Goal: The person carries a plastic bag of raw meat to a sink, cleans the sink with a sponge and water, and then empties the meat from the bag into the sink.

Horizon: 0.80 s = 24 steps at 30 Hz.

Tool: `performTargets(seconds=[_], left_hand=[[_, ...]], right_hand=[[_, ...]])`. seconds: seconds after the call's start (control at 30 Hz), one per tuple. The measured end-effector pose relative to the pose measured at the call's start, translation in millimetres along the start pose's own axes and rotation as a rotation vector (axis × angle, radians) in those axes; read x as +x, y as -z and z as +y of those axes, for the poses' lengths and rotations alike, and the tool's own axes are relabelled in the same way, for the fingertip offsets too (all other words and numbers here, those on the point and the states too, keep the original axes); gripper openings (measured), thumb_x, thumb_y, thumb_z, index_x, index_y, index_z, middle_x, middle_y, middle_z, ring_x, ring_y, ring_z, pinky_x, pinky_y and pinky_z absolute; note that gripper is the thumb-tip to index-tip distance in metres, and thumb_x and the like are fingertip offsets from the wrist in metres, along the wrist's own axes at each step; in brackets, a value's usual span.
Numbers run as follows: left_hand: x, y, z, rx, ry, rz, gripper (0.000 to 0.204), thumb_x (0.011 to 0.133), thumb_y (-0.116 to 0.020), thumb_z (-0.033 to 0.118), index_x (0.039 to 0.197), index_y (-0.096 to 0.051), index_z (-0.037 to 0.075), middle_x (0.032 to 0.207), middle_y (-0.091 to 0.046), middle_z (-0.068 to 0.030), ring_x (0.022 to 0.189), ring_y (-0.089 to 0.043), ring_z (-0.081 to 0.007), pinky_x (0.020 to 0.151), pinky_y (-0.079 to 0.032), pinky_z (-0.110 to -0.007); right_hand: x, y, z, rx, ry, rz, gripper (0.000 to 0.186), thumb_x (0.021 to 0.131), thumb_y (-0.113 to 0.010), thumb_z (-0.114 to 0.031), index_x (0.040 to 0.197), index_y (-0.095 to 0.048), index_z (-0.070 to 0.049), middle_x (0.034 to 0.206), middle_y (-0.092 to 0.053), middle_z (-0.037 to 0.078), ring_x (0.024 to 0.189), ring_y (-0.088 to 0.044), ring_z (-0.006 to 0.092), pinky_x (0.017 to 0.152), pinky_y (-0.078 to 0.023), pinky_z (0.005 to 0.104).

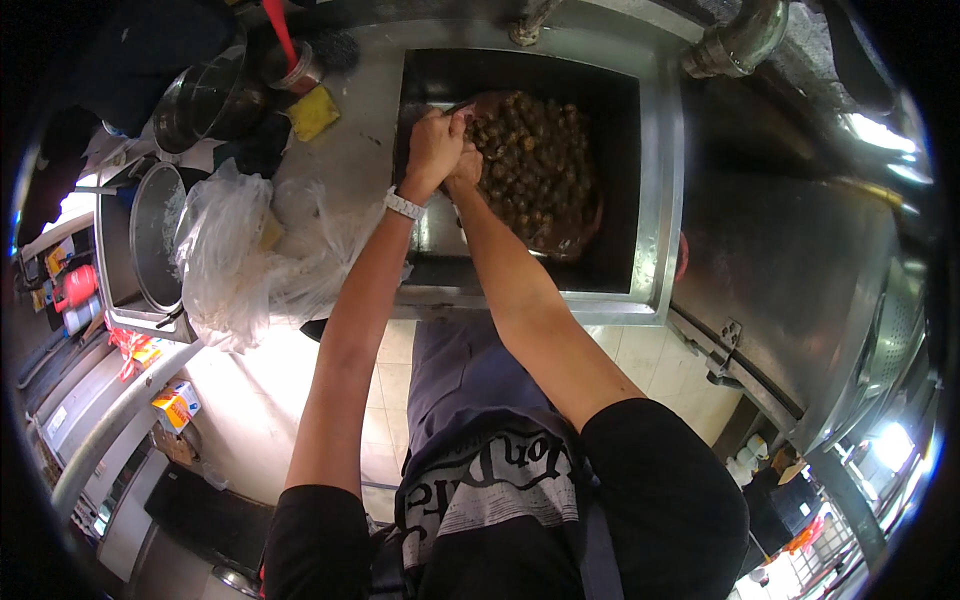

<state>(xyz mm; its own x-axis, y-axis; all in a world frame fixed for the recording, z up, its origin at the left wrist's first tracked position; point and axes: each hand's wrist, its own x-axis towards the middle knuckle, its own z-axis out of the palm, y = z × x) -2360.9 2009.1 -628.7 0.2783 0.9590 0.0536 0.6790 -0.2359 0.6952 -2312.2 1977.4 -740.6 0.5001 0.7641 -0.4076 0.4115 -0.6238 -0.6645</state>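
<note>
Both my arms reach into a metal sink (660, 220). A reddish-brown basin (565, 245) sits in it, filled with many small, dark, rounded pieces that look like shellfish (530, 165). At the basin's upper left edge my left hand (433, 148) is closed, with a white band (404, 204) on its wrist. Pressed up against it, my right hand (466, 166) is closed too, slightly lower and to the right. A bit of something dark and reddish shows by the knuckles. What the fingers hold is hidden.
Left of the sink lie crumpled clear plastic bags (235, 255) and a yellow sponge (314, 113). Beyond them are a container with a red handle (283, 35) and a round metal pot (160, 235). A pipe (735, 45) stands at the back right, above a steel surface (780, 270).
</note>
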Motion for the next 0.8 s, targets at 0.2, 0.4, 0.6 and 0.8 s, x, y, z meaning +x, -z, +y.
performTargets(seconds=[0.2,0.4,0.6,0.8], left_hand=[[-1,4,6,-0.101,0.039,0.054,0.034,0.087,-0.046,0.022,0.069,-0.063,-0.002,0.074,-0.057,-0.0225,0.072,-0.057,-0.0379,0.066,-0.045,-0.043],[6,20,27,-0.304,0.259,-0.151,0.042,0.093,-0.041,0.029,0.083,-0.063,-0.006,0.084,-0.065,-0.0157,0.074,-0.065,-0.0208,0.065,-0.05,-0.032],[4,14,49,-0.779,0.359,-0.196,0.039,0.093,-0.044,0.028,0.093,-0.06,-0.007,0.082,-0.063,-0.012,0.081,-0.064,-0.0202,0.068,-0.05,-0.028],[-33,-11,53,-0.039,0.474,-0.237,0.077,0.074,-0.041,0.07,0.077,-0.066,-0.003,0.071,-0.063,-0.0206,0.079,-0.063,-0.0321,0.082,-0.045,-0.037]], right_hand=[[-17,28,-10,0.088,0.015,0.186,0.023,0.085,-0.052,-0.026,0.09,-0.064,-0.008,0.077,-0.063,0.02,0.076,-0.061,0.0367,0.065,-0.048,0.0431],[-34,85,-3,0.109,0.182,0.116,0.021,0.087,-0.05,-0.022,0.092,-0.062,-0.005,0.076,-0.06,0.022,0.075,-0.059,0.039,0.063,-0.044,0.0442],[-62,180,-4,0.062,0.224,0.023,0.023,0.088,-0.049,-0.022,0.088,-0.062,-0.003,0.073,-0.061,0.018,0.073,-0.06,0.0369,0.064,-0.044,0.0406],[-104,253,-28,-0.063,0.33,-0.103,0.024,0.089,-0.048,-0.019,0.079,-0.059,0.0,0.067,-0.059,0.018,0.068,-0.059,0.0354,0.059,-0.043,0.038]])
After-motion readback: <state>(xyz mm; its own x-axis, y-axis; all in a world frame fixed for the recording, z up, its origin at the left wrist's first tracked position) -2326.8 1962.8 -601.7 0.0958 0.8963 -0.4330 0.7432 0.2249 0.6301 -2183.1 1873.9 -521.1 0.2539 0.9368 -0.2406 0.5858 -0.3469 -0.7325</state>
